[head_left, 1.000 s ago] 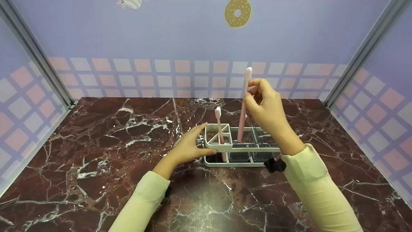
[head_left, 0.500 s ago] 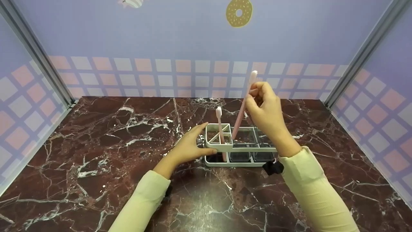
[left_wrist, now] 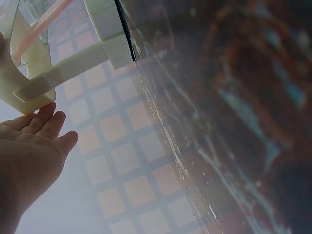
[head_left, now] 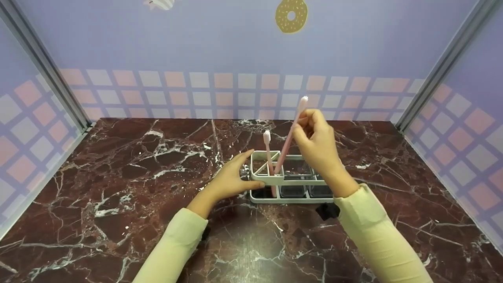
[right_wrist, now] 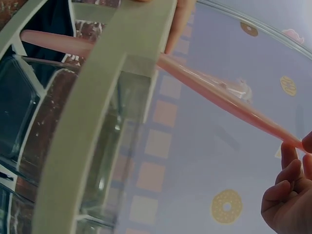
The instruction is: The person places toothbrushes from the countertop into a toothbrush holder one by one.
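My right hand [head_left: 320,145] pinches a pink toothbrush [head_left: 289,139] between thumb and fingers just below its white-bristled head. The handle slants down to the left, its lower end in the divided section of a two-tier white toothbrush holder [head_left: 302,182]. A second pink toothbrush [head_left: 267,137] stands in that same section, bristles up. My left hand [head_left: 230,179] holds the holder's left end, thumb at the front and fingers toward the back corner. From the left wrist, my fingertips [left_wrist: 46,117] meet the holder's pale rounded corner. In the right wrist view, the held handle [right_wrist: 214,95] slopes past the holder's upper rim.
Clear cups [head_left: 292,191] sit in the holder's slots right of the divided section. A small black object [head_left: 327,211] shows by my right cuff. Dark red marbled tabletop [head_left: 129,177] surrounds the holder, with patterned panels [head_left: 180,51] behind and at both sides.
My right hand has moved left and down. The toothbrush's lower end has shifted from over the clear cups into the divided section. The left hand stays on the holder.
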The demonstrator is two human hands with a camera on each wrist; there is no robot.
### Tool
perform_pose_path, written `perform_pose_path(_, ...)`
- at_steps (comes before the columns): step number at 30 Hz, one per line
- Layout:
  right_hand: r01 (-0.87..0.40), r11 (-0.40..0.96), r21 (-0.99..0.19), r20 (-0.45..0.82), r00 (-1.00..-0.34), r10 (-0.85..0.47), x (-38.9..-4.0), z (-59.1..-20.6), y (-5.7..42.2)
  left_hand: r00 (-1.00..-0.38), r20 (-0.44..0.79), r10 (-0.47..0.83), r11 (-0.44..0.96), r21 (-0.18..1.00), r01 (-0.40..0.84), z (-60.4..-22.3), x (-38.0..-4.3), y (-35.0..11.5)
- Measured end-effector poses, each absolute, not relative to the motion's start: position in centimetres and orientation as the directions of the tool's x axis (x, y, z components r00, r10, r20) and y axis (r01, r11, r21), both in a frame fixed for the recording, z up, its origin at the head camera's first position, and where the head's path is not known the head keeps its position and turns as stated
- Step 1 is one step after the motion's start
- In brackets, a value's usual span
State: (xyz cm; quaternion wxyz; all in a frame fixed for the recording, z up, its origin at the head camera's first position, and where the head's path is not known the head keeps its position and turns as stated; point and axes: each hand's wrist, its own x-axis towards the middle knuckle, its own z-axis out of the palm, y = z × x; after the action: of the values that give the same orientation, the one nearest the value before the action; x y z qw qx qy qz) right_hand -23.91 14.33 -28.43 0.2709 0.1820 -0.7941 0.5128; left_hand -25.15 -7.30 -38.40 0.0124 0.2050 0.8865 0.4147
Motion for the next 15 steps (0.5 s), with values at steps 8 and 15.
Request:
perform_pose_path(8,-0.56,0.438,-0.703,0.612,-0.791,-0.029,-24.0,-30.2,14.0,-0.916,0.155,0.371,0.571,0.739,0.356,-38.5,-25.2,-7.3)
perform_pose_path(15,-0.548,0.463,-0.697,0.587,-0.807,-0.071,-23.8,-31.5,13.7,-0.919,0.154,0.364,0.57,0.743,0.35,-38.6,-25.3,-7.3)
